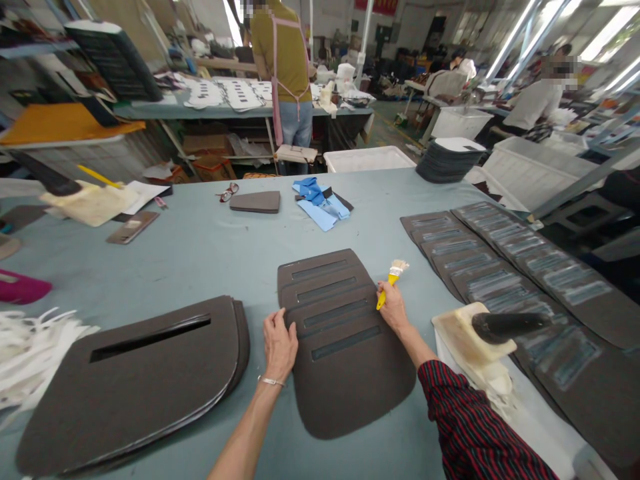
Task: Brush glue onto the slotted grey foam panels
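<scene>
Fanned dark panels (353, 390), four slots showing, lie on the table (210, 267) between the two hands, head view. A slotted stack (165, 380) lies left of them; two overlapping rows of panels (480, 267) lie to the right. One cream block (465, 330) with a black handle stands just beside the right forearm. Beyond lie one brown case (255, 202), one pair of glasses (229, 193) and blue cloth pieces (320, 203). Left hand (280, 343): fingers loosely curled, touching the fan's left edge; grip cannot be determined. Right hand (393, 307): fingers closed around one yellow brush (389, 291), bristles up, at the right edge.
</scene>
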`<action>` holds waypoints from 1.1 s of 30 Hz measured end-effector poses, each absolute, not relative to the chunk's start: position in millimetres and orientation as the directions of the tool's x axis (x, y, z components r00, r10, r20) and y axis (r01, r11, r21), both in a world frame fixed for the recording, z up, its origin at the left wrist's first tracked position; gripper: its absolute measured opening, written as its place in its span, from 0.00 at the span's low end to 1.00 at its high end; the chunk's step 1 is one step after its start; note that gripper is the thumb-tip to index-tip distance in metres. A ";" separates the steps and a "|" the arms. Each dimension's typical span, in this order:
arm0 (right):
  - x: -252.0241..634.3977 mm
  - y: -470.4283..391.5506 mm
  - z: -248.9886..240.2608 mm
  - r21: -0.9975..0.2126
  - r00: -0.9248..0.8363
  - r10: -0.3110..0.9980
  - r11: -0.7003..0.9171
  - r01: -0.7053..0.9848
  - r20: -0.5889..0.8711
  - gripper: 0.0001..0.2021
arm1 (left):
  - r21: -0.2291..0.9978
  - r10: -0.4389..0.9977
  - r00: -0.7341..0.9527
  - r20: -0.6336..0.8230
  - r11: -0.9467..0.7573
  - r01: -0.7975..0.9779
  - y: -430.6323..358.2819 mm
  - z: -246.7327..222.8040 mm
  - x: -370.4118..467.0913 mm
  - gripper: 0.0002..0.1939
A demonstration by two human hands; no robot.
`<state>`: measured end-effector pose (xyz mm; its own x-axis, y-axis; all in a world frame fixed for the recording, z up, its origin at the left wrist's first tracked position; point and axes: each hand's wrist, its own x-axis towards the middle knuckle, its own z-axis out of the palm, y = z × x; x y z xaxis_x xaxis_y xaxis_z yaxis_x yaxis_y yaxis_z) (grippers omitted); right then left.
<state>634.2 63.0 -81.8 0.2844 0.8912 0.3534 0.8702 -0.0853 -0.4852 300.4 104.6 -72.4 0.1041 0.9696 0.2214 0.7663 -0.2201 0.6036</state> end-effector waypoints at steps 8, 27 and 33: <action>632.3 63.4 -89.1 -0.480 0.150 0.959 -0.017 0.877 0.240 0.11 | 0.491 0.974 0.175 0.146 -0.225 0.841 104.5 -74.2 299.7 0.20; 636.0 39.2 -76.2 -0.516 0.219 0.935 -0.047 0.855 0.278 0.07 | 0.543 0.963 0.225 0.147 -0.268 0.795 83.0 -65.0 286.9 0.23; 639.1 20.1 -69.2 -0.517 0.058 0.985 0.036 0.855 0.165 0.09 | 0.520 0.954 0.296 0.043 -0.275 0.809 71.6 -67.5 283.3 0.25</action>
<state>639.1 20.1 -69.2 0.0577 0.9847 0.1646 0.8554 0.0363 -0.5167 283.3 71.6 -67.5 0.2962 0.9542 0.0432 0.8090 -0.2746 0.5197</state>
